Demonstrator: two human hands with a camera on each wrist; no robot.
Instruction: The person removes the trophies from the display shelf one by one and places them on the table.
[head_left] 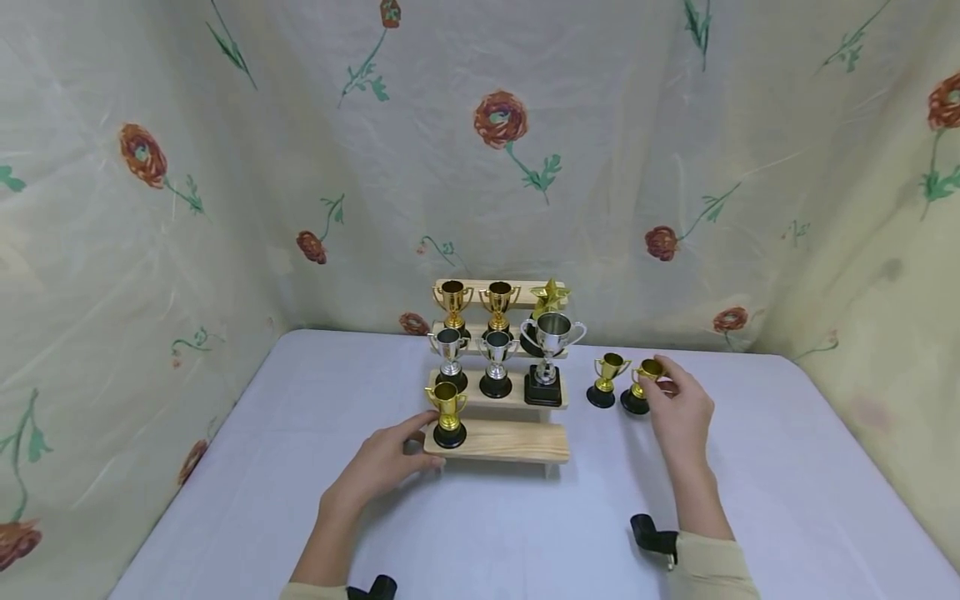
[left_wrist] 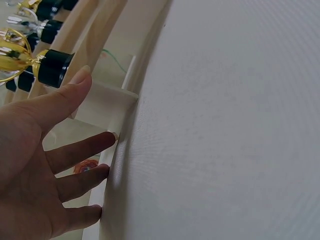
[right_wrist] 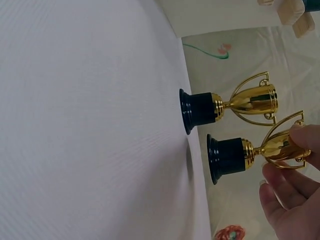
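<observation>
My right hand [head_left: 682, 414] pinches a small gold trophy cup [right_wrist: 280, 147] by its bowl; its black base appears slightly off the cloth. Just left of it, a matching gold trophy cup [right_wrist: 254, 101] stands upright. My left hand [head_left: 381, 463] is at the left end of a stepped wooden display stand [head_left: 510, 442], its thumb [left_wrist: 80, 80] against the lowest board and its other fingers spread below. On that board's left end stands another gold trophy cup [head_left: 448, 410]. Silver trophy cups [head_left: 496, 358] line the step above, including a larger silver cup [head_left: 551, 333] at right.
Higher up the stand are gold trophy cups [head_left: 453, 300] and a gold star trophy [head_left: 550, 298]. A white cloth covers the table [head_left: 480, 533]. Flowered curtain fabric [head_left: 585, 225] hangs behind and at both sides.
</observation>
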